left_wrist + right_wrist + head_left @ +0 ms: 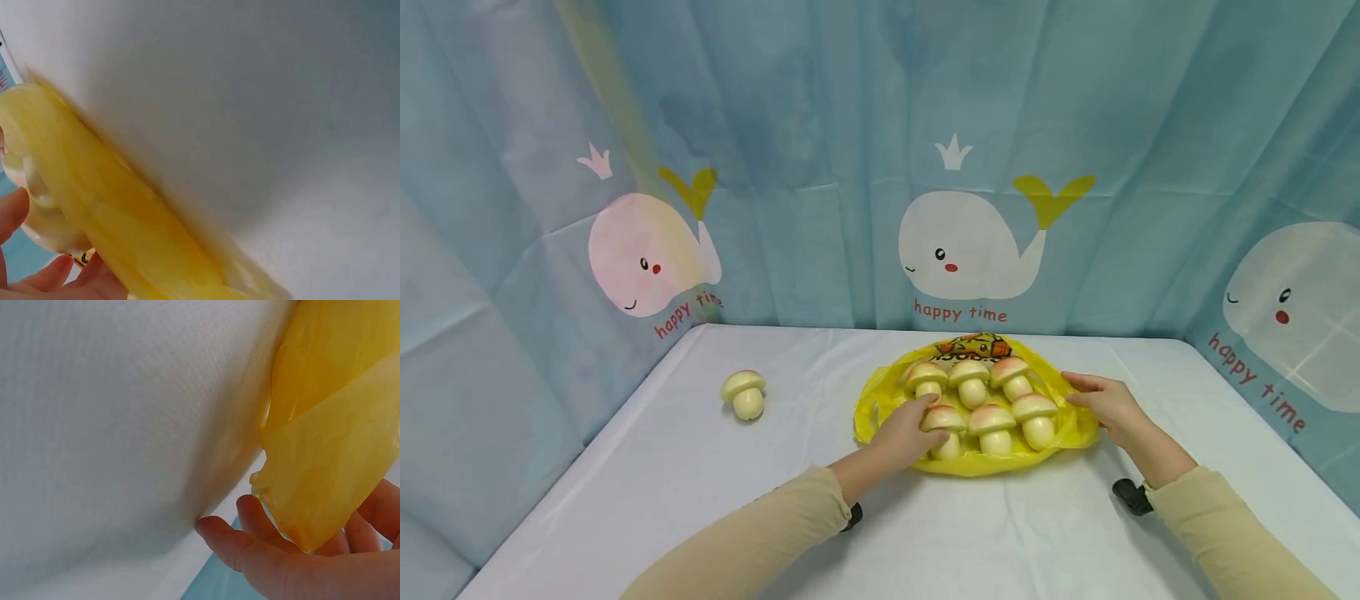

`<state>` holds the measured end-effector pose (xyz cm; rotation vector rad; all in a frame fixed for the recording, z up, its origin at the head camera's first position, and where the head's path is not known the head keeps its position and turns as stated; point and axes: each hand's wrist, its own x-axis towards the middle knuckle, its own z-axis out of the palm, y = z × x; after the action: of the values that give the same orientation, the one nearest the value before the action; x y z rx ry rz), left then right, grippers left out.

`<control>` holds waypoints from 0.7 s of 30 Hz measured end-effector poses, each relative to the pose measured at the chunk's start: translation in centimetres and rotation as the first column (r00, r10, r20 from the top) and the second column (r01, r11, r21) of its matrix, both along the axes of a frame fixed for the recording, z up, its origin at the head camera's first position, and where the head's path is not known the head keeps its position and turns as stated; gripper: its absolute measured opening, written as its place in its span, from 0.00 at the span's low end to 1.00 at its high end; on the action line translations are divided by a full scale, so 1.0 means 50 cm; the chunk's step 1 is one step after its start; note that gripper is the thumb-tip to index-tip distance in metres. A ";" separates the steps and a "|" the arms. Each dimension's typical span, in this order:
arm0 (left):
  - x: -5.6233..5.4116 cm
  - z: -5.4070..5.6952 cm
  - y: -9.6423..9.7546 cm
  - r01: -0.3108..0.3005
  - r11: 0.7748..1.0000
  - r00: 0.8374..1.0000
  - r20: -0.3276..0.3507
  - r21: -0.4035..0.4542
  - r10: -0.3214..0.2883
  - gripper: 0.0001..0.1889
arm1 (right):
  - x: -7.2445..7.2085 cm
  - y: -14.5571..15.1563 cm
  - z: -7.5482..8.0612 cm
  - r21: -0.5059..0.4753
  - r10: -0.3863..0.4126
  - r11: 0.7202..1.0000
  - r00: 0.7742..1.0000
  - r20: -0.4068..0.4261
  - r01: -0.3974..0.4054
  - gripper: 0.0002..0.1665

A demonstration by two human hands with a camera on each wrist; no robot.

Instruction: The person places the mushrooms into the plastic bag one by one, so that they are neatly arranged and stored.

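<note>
Several cream toy mushrooms (973,392) with pink-tinged caps sit in two rows in a spread yellow plastic bag (970,467). My left hand (904,432) reaches over the bag's left side and grips the front-left toy mushroom (946,421), thumb at its front side. In the left wrist view, the bag's yellow film covers part of that mushroom. At the bag's right edge, my right hand (1114,410) holds the plastic between thumb and fingers. The right wrist view has the bag's film (331,456) over some fingertips, with the lower fingers (228,540) extended beside it.
A single toy mushroom (745,395) lies apart on the white tablecloth (647,467), left of the bag. A blue curtain (805,250) with whale prints hangs behind the table and along both sides.
</note>
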<state>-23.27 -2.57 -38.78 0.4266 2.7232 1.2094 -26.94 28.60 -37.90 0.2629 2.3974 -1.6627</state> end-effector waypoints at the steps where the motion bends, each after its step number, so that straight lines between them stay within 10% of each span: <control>1: 0.000 0.000 -0.003 0.001 1.000 1.000 0.001 0.009 -0.001 0.31 | 0.000 -0.001 0.000 0.000 0.001 1.000 1.000 -0.001 -0.001 0.34; 21: 0.024 0.028 -0.136 -0.086 0.986 0.986 -0.130 0.140 0.104 0.24 | 0.000 -0.001 0.002 0.006 0.009 1.000 1.000 0.006 -0.009 0.34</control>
<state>-22.05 -9.38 -37.36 0.4128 2.8163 1.4452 -26.91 28.52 -37.78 0.2572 2.3964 -1.6490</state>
